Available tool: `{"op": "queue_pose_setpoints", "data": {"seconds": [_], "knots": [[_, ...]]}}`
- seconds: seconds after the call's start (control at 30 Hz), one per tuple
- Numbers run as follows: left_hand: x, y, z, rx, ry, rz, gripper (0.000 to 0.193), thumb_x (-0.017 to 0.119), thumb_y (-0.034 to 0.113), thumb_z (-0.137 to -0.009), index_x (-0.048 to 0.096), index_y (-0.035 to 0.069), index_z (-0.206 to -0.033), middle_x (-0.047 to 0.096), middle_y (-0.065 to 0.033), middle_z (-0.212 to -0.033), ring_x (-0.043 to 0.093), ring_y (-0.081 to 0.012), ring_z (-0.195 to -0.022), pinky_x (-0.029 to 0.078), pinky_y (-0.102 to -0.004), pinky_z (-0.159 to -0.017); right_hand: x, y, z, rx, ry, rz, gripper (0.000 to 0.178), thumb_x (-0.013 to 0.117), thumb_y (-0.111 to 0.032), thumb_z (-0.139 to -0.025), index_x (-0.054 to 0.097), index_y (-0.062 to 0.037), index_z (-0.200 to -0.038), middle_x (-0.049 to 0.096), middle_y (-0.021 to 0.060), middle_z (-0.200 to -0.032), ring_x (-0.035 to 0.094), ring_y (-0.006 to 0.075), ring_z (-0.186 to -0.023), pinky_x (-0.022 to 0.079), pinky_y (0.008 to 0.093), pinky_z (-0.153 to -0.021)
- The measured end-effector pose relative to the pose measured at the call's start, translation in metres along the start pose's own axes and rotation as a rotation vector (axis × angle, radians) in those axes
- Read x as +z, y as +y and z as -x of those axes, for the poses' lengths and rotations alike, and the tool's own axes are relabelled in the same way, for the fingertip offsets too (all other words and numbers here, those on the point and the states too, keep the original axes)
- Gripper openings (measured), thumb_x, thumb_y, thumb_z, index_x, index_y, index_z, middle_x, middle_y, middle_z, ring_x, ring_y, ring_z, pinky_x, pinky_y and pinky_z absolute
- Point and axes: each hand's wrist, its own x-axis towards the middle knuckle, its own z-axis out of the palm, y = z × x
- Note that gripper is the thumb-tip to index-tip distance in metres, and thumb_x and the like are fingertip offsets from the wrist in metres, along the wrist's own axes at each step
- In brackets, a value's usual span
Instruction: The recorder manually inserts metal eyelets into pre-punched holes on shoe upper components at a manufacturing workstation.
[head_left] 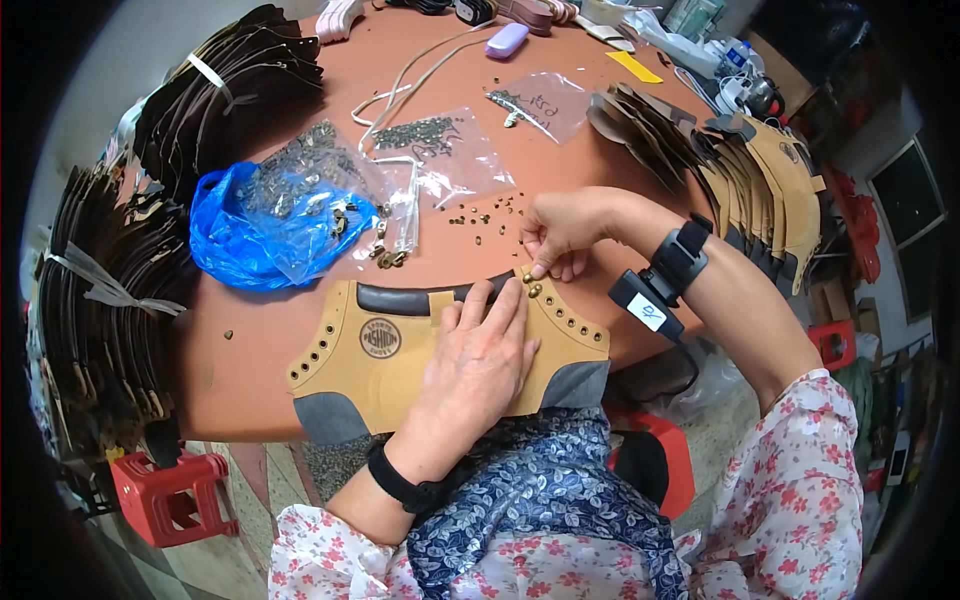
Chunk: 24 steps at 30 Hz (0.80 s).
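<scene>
A tan shoe upper with grey corner patches and a dark padded collar lies at the table's front edge. Rows of eyelets run along both of its slanted sides. My left hand rests on it, fingers stretched out flat. At the upper's top right corner, my right hand is closed in a pinch on a small brass lace hook, partly hidden by the thumb. Another brass piece sits just below it, above the eyelet row. Loose brass fittings are scattered on the table beyond the upper.
A blue plastic bag and a clear bag of metal fittings lie left of centre. More clear bags lie behind. Tied dark stacks fill the left side; tan uppers are piled at right. Red stools stand below.
</scene>
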Motion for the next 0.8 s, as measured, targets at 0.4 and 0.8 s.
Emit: {"op": "queue_pose_setpoints", "data": {"seconds": [0.4, 0.8], "knots": [[0.0, 0.002, 0.002, -0.016, -0.019, 0.014, 0.048, 0.067, 0.024, -0.09, 0.06, -0.004, -0.128, 0.054, -0.0138, -0.137, 0.047, -0.033, -0.125, 0.042, -0.0444, -0.095, 0.011, -0.023, 0.005, 0.023, 0.093, 0.181, 0.022, 0.08, -0.006, -0.082, 0.06, 0.0015, -0.077, 0.07, 0.0097, -0.071, 0.072, 0.0167, -0.064, 0.058, 0.0277, -0.053], [0.0, -0.007, 0.002, -0.009, 0.077, 0.117, 0.046, 0.071, 0.024, -0.086, 0.063, 0.002, -0.125, 0.056, -0.0134, -0.135, 0.05, -0.0317, -0.127, 0.043, -0.045, -0.099, 0.03, 0.021, 0.029, -0.286, 0.452, -0.016, 0.021, 0.077, -0.008, -0.083, 0.065, 0.0045, -0.095, 0.072, 0.0106, -0.083, 0.07, 0.0169, -0.072, 0.056, 0.0283, -0.065]]}}
